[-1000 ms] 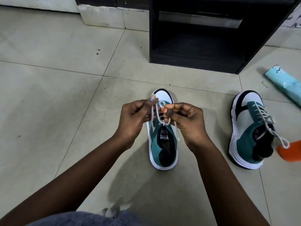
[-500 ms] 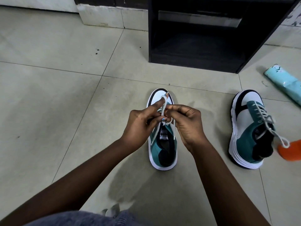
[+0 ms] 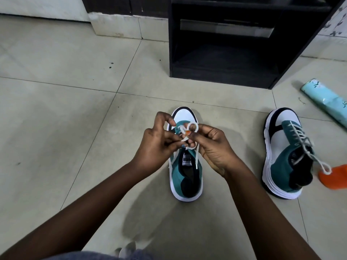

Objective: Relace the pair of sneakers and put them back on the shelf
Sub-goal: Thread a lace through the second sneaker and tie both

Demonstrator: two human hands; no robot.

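Nearest to us, a strip of grey-blue fabric fills the bottom edge, and our two bare forearms reach forward from it over the tiled floor. Between them stands the near sneaker, teal and white with a black heel lining, upright on its sole with its toe pointing away from us. Just above its tongue, our left hand curls its fingers and pinches one strand of the white lace, while our right hand pinches the other part, where a small loop stands up between thumb and forefinger; one loose end hangs down over the shoe's opening. The two hands meet at the fingertips over the front of the shoe. To the right, well apart, the second sneaker lies tipped onto its side, already laced, its bow loop reaching an orange object at the frame's edge. Beyond that shoe a pale turquoise roll lies on the floor. Farthest away stands the black shelf, its lowest compartment open toward us, with a pale wall base to its left.
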